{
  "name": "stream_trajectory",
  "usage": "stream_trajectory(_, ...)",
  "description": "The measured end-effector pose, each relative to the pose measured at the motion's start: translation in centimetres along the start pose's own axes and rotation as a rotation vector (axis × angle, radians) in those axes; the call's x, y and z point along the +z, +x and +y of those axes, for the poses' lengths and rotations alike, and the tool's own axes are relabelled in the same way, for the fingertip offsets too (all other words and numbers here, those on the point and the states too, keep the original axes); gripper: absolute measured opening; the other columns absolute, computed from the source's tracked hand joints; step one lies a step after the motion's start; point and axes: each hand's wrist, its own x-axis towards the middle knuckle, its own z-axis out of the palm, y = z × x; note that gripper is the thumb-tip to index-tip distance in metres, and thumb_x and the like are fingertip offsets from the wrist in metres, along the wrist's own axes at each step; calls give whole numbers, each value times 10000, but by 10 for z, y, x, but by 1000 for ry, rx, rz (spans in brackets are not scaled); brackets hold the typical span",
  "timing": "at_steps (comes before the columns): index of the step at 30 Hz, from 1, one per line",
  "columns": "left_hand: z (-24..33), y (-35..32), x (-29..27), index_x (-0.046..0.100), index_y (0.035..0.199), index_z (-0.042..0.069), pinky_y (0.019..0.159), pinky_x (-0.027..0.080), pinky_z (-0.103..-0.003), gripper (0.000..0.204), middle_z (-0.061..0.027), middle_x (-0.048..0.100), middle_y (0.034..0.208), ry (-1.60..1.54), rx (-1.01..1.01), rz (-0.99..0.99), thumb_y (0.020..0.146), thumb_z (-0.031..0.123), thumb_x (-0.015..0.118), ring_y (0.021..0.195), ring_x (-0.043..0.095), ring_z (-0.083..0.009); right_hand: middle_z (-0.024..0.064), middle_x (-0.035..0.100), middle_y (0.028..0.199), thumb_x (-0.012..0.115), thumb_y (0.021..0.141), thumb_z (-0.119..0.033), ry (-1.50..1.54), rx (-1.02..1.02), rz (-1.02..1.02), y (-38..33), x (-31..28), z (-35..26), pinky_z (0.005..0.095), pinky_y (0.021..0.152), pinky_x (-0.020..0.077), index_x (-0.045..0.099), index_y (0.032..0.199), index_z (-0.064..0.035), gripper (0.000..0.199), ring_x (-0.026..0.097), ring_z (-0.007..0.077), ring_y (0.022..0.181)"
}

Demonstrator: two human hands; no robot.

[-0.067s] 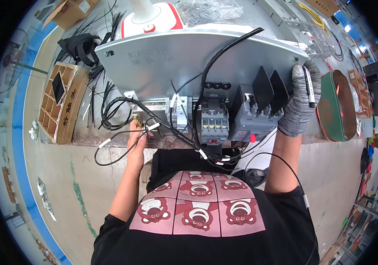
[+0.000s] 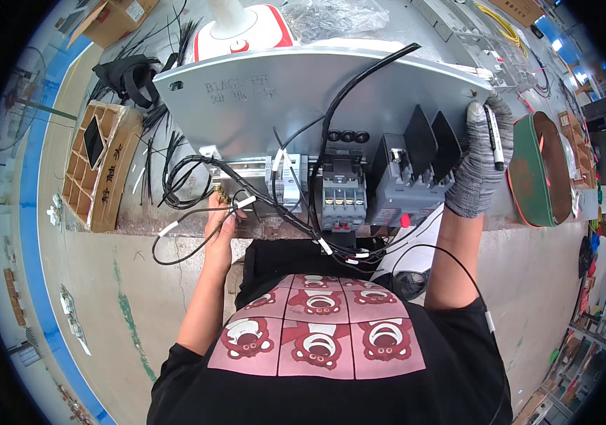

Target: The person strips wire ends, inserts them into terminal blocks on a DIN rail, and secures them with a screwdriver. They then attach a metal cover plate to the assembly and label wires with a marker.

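left hand [image 2: 219, 212] is bare, fingers pinched shut on the black wires w/ white tags [image 2: 200, 219] at the lower left corner of the grey mounting plate [image 2: 282, 99], which stands tilted up on the desk [image 2: 140, 212]. right hand [image 2: 481, 166], in a grey knit glove, has its fingers curled over the plate's right edge, a black marker [image 2: 493, 138] clamped against it. vs 0.1 s ago nothing has visibly shifted — hands, plate, contactor [image 2: 343, 193] & breaker [image 2: 406, 180] sit as they were, so prob. the work is paused mid-grip, wiring not advanced.
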Motion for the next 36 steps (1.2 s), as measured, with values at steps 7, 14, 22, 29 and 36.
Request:
stream_trajectory(7,-6,3,10,525,1183,3,988,335,-336,346,-38,505,1120,-434,-19,76,993,290,495,1047,483,-154,105,631,1123,661,871,-128,70,91,-34,7,9,-3,305,935,459,560,1238,22,409,590,167,1016)
stream_trajectory(14,-7,13,18,500,1208,81,1053,282,-392,319,-17,537,1083,-778,-71,294,1000,320,462,1134,475,-185,101,637,1124,666,864,-111,-37,52,-22,16,12,8,277,928,450,578,1229,31,401,592,153,1008)
stream_trajectory(22,-7,52,33,550,1159,74,903,430,-299,309,-53,608,1108,-610,-142,396,1009,321,441,1017,572,-152,69,635,1082,676,859,-105,47,62,-52,16,10,6,269,897,470,567,1239,11,412,595,138,990)
stream_trajectory(29,-24,49,38,489,1275,30,890,471,-316,361,-59,593,1143,-652,-87,422,998,259,444,1021,582,-167,73,636,1039,700,843,-169,30,11,-8,1,-5,2,272,876,477,572,1179,4,399,593,137,948)
stream_trajectory(36,-18,55,43,545,1011,88,662,512,-281,215,-19,610,864,-670,-91,582,1002,287,462,732,598,-139,86,639,1032,700,850,-115,-32,-48,-26,7,-3,6,289,823,512,573,1183,-3,373,611,150,909)
